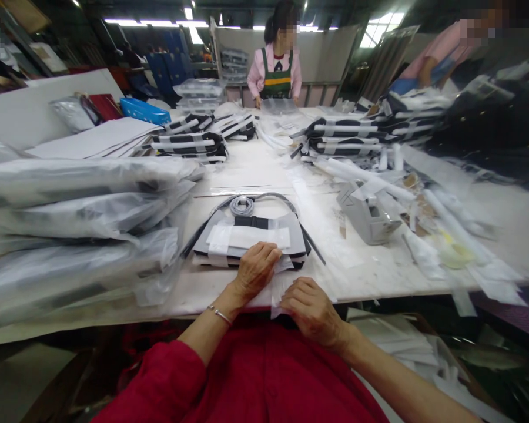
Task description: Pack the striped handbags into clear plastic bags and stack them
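Observation:
A grey bag with black trim [296,238] lies on the table in front of me, its dark strap [312,238] curving around the back. A coiled grey cord [241,205] rests on its far edge. Across the bag is a white wrapping strip [229,237], with a translucent band on the left. My left hand [258,267] has its fingers curled over the near edge of this strip, pressing on the bag. Closer to me, at the table's edge, my right hand [311,308] is closed on a thin translucent sheet [278,294].
Plastic-wrapped packages [83,235] are stacked at left. Wrapped black bags [344,135] form piles farther back. On the right are a grey tape dispenser [368,214] and scattered white tubes and film [462,235]. A person in an apron [277,73] stands across the table; another person bends at far right.

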Tool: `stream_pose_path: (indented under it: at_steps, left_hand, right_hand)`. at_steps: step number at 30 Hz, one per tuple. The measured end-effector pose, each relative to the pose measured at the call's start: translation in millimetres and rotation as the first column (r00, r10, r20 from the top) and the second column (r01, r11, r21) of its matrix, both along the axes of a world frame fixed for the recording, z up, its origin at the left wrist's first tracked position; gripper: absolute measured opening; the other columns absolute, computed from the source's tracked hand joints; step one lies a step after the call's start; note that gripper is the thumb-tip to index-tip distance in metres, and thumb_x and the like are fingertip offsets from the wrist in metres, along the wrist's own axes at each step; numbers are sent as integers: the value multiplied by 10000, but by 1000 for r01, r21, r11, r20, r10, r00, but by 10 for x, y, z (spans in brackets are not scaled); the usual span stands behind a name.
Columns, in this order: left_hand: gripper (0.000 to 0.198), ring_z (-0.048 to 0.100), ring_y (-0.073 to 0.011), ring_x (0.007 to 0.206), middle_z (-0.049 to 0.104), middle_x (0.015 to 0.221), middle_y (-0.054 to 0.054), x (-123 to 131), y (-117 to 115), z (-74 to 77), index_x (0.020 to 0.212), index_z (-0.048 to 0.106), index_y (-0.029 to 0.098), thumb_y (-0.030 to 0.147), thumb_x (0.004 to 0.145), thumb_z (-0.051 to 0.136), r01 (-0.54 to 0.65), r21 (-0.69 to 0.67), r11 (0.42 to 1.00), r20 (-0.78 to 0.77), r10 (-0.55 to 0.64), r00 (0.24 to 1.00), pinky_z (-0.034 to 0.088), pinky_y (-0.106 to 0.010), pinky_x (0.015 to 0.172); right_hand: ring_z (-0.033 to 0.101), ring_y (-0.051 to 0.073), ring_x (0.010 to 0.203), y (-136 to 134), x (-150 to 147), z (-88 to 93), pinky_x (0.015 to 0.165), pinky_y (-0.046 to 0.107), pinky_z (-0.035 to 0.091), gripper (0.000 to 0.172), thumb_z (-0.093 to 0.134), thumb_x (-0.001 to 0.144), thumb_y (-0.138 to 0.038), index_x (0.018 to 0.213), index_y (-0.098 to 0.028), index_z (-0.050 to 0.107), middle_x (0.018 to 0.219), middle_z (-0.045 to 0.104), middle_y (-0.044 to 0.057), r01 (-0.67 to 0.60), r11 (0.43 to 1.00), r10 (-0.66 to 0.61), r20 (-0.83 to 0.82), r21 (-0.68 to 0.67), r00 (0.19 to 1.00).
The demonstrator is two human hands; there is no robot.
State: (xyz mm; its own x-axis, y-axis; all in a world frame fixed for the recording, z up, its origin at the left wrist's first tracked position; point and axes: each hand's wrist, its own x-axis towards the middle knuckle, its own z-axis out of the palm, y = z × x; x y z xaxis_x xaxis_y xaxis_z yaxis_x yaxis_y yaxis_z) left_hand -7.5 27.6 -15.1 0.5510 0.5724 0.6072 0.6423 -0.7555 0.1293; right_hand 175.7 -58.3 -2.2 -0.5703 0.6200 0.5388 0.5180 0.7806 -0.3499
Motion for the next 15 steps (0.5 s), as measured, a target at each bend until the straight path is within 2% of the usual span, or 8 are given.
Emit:
stream_pose_path:
  at_steps: [2, 4, 7, 10, 13, 15]
  left_hand:
    - [215, 587, -219, 888, 656, 986, -63, 11, 16, -8, 1000, 556, 187, 43, 849, 502, -11, 20, 1000, 3, 11, 1000, 504, -345, 795]
    - [154, 594, -209, 884, 660, 968, -56, 7, 24, -13, 980, 567, 194, 90, 887, 502, 9, 30, 1000, -2, -9, 1000, 504, -335, 796]
    - [115, 605, -193, 916, 666, 971, -48, -14, 24, -23, 982, 588, 208, 172, 941, 487, 41, 48, 998, -9, -41, 999, 510, -322, 834]
    - [160, 615, -185, 966, 666, 1047, -58, -48, 10, -30, 1011, 607, 219, 168, 952, 468, 52, 54, 997, 29, -53, 998, 518, -327, 871]
    - [175, 601, -202, 1086, 650, 1149, -83, -103, -19, 11, 1047, 609, 212, 161, 923, 497, 134, 4, 991, 92, -134, 987, 502, -371, 960]
    - [174, 573, -218, 1163, 646, 1183, -93, -139, -40, 70, 1074, 610, 202, 228, 917, 540, 223, -69, 972, 115, -214, 970, 454, -414, 1043]
  right_hand:
    - [638, 170, 908, 4, 14, 74, 965, 414, 460, 214, 466, 913, -73, 890, -205, 632, 848, 709, 32, 2, 1000, -3, 9, 24, 1000]
    - [614, 192, 1094, 44, 35, 151, 1068, 455, 412, 217, 479, 906, -64, 902, -213, 637, 993, 723, 45, 13, 997, -13, -3, 80, 1000]
    - [445, 256, 1348, 149, 63, 238, 1126, 523, 362, 164, 529, 906, -107, 864, -206, 652, 1330, 610, 96, 86, 986, -83, -23, 143, 996]
    - [396, 285, 1389, 242, 89, 256, 1132, 553, 346, 135, 554, 910, -145, 831, -185, 657, 1450, 500, 139, 126, 987, -127, 0, 98, 992]
    - [441, 277, 1362, 279, 129, 229, 1134, 558, 334, 122, 555, 917, -156, 855, -183, 657, 1412, 542, 143, 89, 996, -90, 56, 29, 994]
    - [444, 281, 1360, 281, 161, 214, 1132, 568, 329, 112, 565, 914, -156, 861, -187, 659, 1407, 550, 132, 74, 997, -73, 96, -9, 993]
